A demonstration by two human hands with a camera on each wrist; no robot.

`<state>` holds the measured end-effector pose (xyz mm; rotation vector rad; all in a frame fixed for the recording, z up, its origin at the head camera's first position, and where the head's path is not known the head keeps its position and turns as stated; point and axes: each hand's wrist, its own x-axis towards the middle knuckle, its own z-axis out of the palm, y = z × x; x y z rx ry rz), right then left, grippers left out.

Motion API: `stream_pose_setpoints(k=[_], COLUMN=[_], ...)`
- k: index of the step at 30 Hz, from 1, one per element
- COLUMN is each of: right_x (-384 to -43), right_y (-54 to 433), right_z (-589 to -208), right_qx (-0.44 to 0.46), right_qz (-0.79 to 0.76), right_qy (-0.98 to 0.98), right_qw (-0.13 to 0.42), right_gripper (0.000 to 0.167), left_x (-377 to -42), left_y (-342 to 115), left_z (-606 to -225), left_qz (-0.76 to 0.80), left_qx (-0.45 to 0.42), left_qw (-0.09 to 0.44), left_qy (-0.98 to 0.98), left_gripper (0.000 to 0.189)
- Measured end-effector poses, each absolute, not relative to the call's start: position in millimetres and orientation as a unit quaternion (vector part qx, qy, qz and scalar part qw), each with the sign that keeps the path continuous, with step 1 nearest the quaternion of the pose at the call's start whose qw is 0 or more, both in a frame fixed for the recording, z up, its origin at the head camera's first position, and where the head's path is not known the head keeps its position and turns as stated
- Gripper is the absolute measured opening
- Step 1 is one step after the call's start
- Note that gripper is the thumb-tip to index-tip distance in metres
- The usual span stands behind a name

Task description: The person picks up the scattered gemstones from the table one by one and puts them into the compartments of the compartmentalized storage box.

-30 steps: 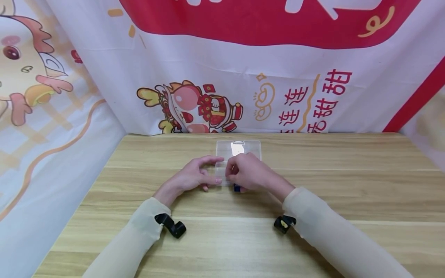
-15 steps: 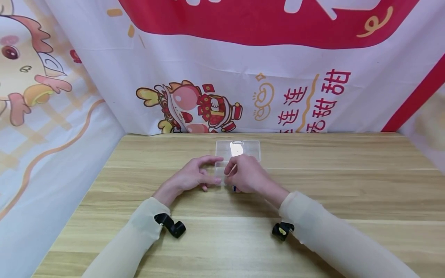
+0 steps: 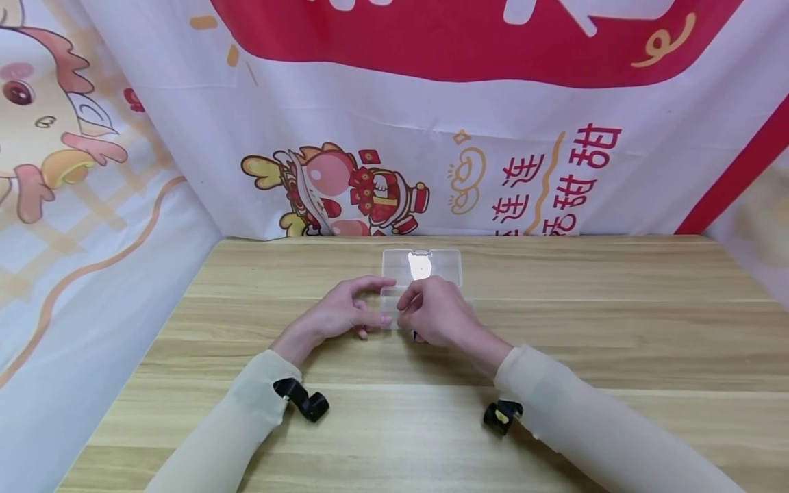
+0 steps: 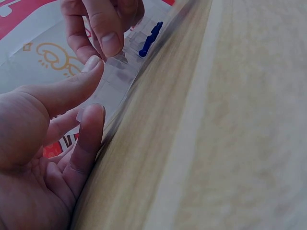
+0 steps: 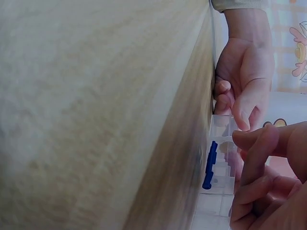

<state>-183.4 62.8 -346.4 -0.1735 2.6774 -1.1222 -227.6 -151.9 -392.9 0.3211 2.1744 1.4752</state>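
Note:
A clear plastic compartment box (image 3: pixel 390 301) stands on the table with its lid (image 3: pixel 444 267) raised open at the back. My left hand (image 3: pixel 339 311) grips its left end, thumb at the near corner and index finger at the far one. My right hand (image 3: pixel 436 311) is over the box, thumb and fingertips drawn together at a compartment. Whether a small thing sits between those fingertips I cannot tell. A blue latch (image 5: pixel 210 165) runs along the box's front wall, mostly covered by the right hand in the head view.
The wood-grain table (image 3: pixel 394 424) extends to both sides and in front of the box. Behind it hangs a white and red printed cloth (image 3: pixel 530 103), and another printed cloth (image 3: pixel 92 287) borders the left side. Each sleeve carries a black wrist camera (image 3: pixel 314 407).
My right hand has shifted slightly left and toward me over the box, covering more of the blue latch. The left hand and the box stay in place.

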Motion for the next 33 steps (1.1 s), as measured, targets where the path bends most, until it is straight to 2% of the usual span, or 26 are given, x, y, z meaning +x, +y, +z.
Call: stream_pose_setpoints(k=[24, 33], right_x=[-183.7, -180.9], right_y=[64.1, 62.5], right_z=[-348.2, -348.9], right_qx=[-0.078, -0.117], right_qz=[-0.367, -0.287], right_qy=[0.919, 0.946], right_qw=[0.121, 0.09], right_gripper=[0.013, 0.016], left_x=[-227.3, -227.2], left_y=[-151.5, -152.1], left_z=[-392.6, -393.2], left_qz=[0.543, 0.541], left_qx=[0.119, 0.115], left_qw=[0.245, 0.244], left_qy=[0.795, 0.797], left_gripper=[0.07, 0.068])
